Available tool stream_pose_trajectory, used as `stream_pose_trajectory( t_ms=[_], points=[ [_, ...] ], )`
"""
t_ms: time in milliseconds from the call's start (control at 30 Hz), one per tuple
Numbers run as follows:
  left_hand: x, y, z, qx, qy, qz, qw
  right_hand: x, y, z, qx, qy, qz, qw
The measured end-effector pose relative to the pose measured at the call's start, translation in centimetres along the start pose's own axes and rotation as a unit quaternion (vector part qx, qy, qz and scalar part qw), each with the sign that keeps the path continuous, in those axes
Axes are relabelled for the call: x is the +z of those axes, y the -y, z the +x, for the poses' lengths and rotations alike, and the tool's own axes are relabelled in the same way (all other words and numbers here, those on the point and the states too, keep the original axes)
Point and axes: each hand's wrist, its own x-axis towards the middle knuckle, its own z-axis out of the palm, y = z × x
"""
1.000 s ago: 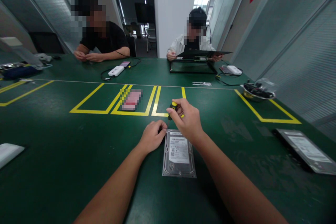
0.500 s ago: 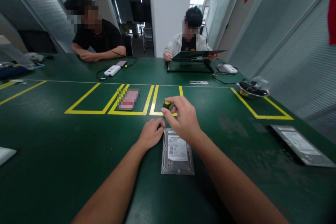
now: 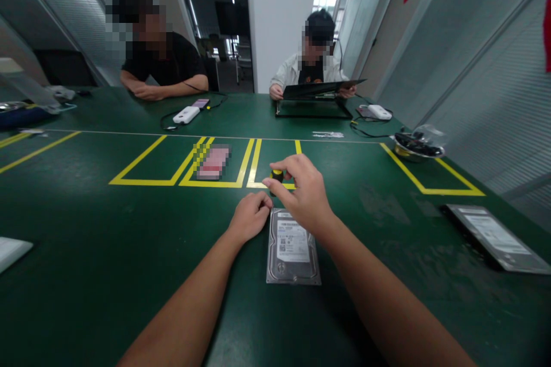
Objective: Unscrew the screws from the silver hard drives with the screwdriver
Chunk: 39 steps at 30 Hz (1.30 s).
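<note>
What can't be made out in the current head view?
All in the head view:
Tip of the screwdriver: too small and dark beside the left hand.
Far right corner of the hard drive: behind the right hand.
Label print: too small.
White object: cut off by left edge.
Pink item: pixelated.

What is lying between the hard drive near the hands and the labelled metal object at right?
In the head view, the right forearm crosses there, above green tabletop.

left hand (image 3: 251, 217) and right hand (image 3: 305, 190) blocking far end of hard drive (image 3: 294, 264), open tabletop (image 3: 107, 264) leftward, second drive (image 3: 497, 238) at right
</note>
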Motion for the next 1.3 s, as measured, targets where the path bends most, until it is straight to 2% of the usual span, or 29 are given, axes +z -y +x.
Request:
stream_pose_trajectory(
  t_ms=[933,1300],
  points=[
    [0.16,-0.17,0.42,-0.002,0.019,0.047,0.999,0.54,-0.05,-0.28,-0.011,-0.008,0.013,1.000],
    [0.17,-0.08,0.44,-0.008,0.023,0.049,0.999,0.73,-0.16,-0.23,-0.018,-0.040,0.009,0.999]
  ],
)
